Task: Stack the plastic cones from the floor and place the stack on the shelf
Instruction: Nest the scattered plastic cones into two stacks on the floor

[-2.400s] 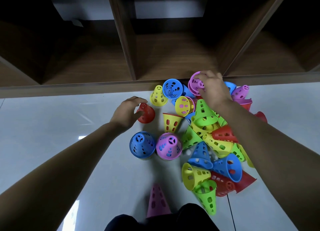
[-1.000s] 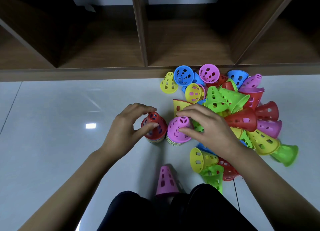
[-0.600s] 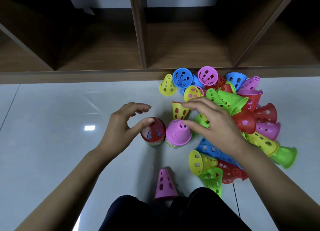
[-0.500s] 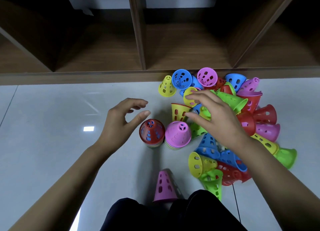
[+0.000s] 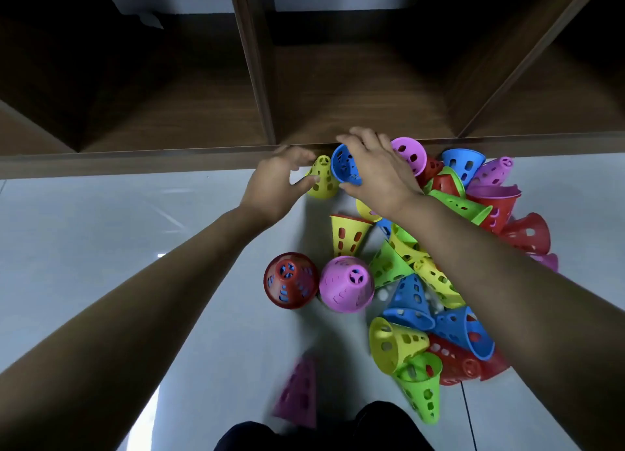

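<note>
Cones [image 5: 439, 281] lay heaped on floor [image 5: 101, 247] before shelf [image 5: 338, 95] | our right hand [image 5: 382, 176] held blue cone [image 5: 345, 168], fingers curled round it | our left hand [image 5: 274, 186] arched over yellow cone [image 5: 323, 183], thumb touching, grip we could not tell | red stack [image 5: 291, 279] and purple stack [image 5: 346, 288] stood upright, touching

One head view looks forward and down from above the arms, fairly near: floor [image 5: 101, 247] beneath left grip [image 5: 274, 184] and right grip [image 5: 378, 176], shelf [image 5: 355, 88] just beyond them.
</note>
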